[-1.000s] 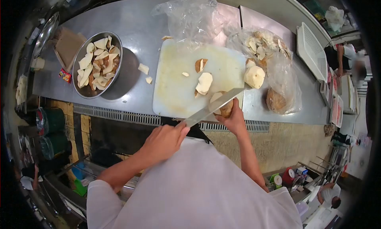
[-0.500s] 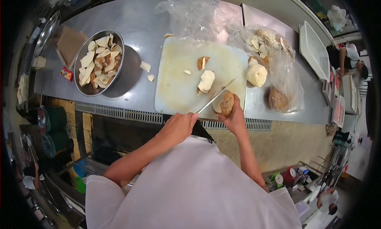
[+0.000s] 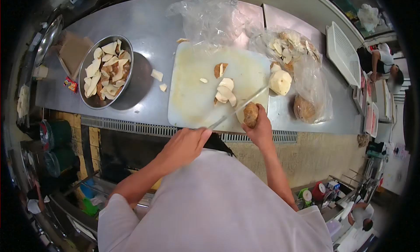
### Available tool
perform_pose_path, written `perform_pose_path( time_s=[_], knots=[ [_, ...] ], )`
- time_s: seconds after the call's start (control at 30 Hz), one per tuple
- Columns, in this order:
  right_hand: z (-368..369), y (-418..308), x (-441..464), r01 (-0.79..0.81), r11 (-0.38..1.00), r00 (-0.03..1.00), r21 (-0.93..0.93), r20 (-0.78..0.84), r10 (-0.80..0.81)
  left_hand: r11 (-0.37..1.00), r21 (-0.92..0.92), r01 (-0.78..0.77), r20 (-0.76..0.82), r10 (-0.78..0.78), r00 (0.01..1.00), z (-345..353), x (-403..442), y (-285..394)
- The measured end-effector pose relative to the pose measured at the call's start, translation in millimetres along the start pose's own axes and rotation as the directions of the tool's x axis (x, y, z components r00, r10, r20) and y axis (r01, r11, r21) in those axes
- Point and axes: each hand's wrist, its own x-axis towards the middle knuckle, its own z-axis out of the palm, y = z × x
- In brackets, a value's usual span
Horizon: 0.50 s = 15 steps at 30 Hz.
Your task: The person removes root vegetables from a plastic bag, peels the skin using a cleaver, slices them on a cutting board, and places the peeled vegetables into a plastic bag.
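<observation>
My left hand (image 3: pixel 186 143) is closed round the handle of a long knife (image 3: pixel 239 105), its blade slanting up to the right. In my right hand (image 3: pixel 261 127) is a brown, partly peeled tuber (image 3: pixel 250 114), at the near right edge of a white cutting board (image 3: pixel 188 94). The blade lies beside the tuber's pale side; whether they touch I cannot tell. Pale slices (image 3: pixel 226 93) and a brown-skinned piece (image 3: pixel 220 69) lie on the board. Just right of the board sits a peeled tuber (image 3: pixel 280 82). An unpeeled tuber (image 3: pixel 304 109) is partly under clear plastic.
A steel bowl (image 3: pixel 128 46) of peelings stands at the left, with two scraps beside it. Clear plastic (image 3: pixel 210 16) lies behind the board, and a bag of peelings (image 3: pixel 288 48) at the back right. A white basket (image 3: pixel 343 51) is farther right. Other people are at the sides.
The knife swung up beside the tuber and is now lower and flatter again. Another pale slice has appeared on the board's pile. More of the tuber's pale side was visible earlier.
</observation>
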Motion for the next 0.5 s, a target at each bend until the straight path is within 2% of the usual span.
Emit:
perform_pose_path(
  time_s=[0.03, 0.1, 0.13, 0.27, 0.3, 0.37, 0.43, 0.5],
  knots=[
    [3.2, -3.1, -1.7, 0.028, 0.996, 0.999, -0.085, -0.032, -0.031, 1.0, 0.0, 0.004, 0.006, -0.004, 1.0, 0.9, -8.3, 4.6],
    [2.5, -16.2, -2.8, -0.015, 0.996, 1.0, -0.084, -0.015, 0.014, 0.984, 0.114, 0.134, 0.095, -0.145, 0.985, 3.3, -16.9, 10.8],
    [1.9, -21.8, -2.8, -0.053, 0.995, 0.999, -0.088, -0.001, 0.053, 0.984, 0.115, 0.137, 0.093, -0.147, 0.985, 8.9, -10.5, 10.9],
    [9.5, -22.1, -9.1, 0.072, 0.991, 0.997, -0.11, -0.022, -0.075, 0.997, 0.071, 0.008, -0.07, -0.003, 0.998, 62.3, 69.7, -5.4],
    [11.9, -20.9, -10.9, 0.075, 0.989, 0.996, -0.126, -0.037, -0.08, 0.998, 0.065, 0.009, -0.075, -0.004, 0.997, 64.0, 80.2, -14.5],
    [8.2, -19.1, -9.8, 0.087, 0.985, 0.994, -0.152, -0.049, -0.096, 0.996, -0.087, -0.02, -0.01, 0.02, 1.0, 62.4, 95.0, -23.9],
    [6.9, -15.7, -12.2, 0.075, 0.993, 0.995, -0.093, -0.057, -0.081, 0.997, -0.071, 0.003, -0.014, -0.004, 1.0, 40.3, 56.5, -19.4],
    [4.4, -14.7, -13.1, 0.078, 0.994, 0.995, -0.078, -0.057, -0.082, 0.978, -0.113, 0.175, 0.096, -0.165, 0.982, 19.1, 27.7, -9.1]
  ],
)
